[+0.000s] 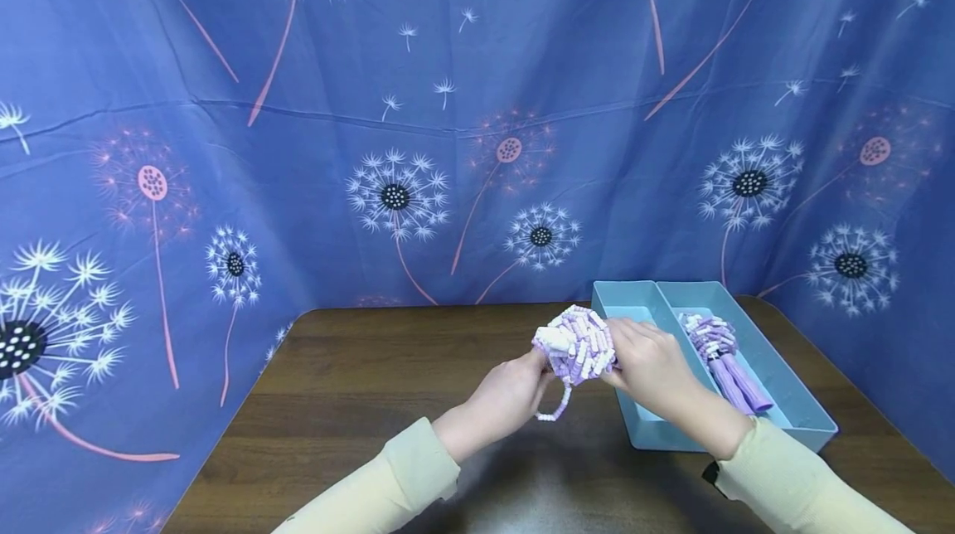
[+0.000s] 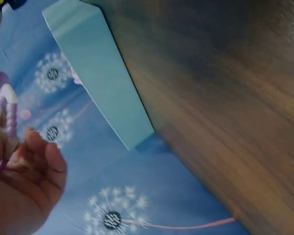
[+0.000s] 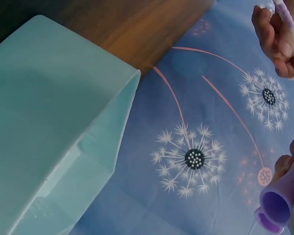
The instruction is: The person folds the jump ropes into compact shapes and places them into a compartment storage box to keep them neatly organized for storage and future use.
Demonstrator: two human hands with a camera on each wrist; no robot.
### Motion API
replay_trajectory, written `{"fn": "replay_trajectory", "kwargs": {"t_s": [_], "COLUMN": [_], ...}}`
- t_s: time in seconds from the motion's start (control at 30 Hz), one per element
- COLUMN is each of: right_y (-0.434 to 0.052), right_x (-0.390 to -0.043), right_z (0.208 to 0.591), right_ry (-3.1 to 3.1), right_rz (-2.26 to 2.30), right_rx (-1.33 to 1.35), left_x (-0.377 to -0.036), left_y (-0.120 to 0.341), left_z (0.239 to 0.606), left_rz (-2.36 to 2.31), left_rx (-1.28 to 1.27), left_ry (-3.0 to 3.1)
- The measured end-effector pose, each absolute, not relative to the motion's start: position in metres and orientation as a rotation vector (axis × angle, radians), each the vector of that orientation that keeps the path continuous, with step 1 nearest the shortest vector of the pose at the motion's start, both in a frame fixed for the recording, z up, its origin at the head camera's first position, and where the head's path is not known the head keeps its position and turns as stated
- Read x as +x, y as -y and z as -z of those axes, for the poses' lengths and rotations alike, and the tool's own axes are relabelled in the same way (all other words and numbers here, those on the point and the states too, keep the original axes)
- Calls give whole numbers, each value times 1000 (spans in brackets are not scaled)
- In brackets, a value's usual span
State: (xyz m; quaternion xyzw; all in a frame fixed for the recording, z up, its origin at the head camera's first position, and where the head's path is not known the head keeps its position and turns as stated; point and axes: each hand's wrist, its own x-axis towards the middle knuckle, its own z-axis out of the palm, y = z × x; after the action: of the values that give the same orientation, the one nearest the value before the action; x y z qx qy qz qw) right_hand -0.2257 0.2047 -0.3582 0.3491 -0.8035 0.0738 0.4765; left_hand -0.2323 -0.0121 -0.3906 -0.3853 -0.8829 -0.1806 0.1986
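A beaded jump rope [image 1: 580,345] in purple and white is bunched up in the air between my two hands, and a short loop of it hangs below. My left hand [image 1: 507,391] grips the rope at the left side of the bundle; curled fingers [image 2: 54,164] show beside the beads in the left wrist view. On the other side, my right hand [image 1: 647,361] holds the bundle with its handles. Two hollow purple handle ends [image 3: 277,208] stick out of that hand in the right wrist view.
A light blue divided box [image 1: 802,401] stands at the right of the wooden table [image 1: 358,385]. In its right compartment lies another bundled jump rope [image 1: 719,351] with purple handles. My right forearm reaches over the box's near left part. A blue dandelion-print cloth [image 1: 298,186] hangs behind.
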Motion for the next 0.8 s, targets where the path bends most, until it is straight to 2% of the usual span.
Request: {"fn": "replay_trajectory", "kwargs": {"t_s": [0.27,0.5,0.8], "right_y": [-200,-200,-196], "right_x": [-226,-228,-226], "right_z": [360,356,356], "right_ry": [1999,2052,2029], "right_rz": [-167,-126,-63], "right_rx": [772,629,638], "left_x": [-210,-191,-182], "left_y": [5,0,-15], "left_z": [386,385,373], "left_rz": [647,769,1193], "left_rx": [-1030,-1138,-992], "left_ry": [2567,2306,2229]}}
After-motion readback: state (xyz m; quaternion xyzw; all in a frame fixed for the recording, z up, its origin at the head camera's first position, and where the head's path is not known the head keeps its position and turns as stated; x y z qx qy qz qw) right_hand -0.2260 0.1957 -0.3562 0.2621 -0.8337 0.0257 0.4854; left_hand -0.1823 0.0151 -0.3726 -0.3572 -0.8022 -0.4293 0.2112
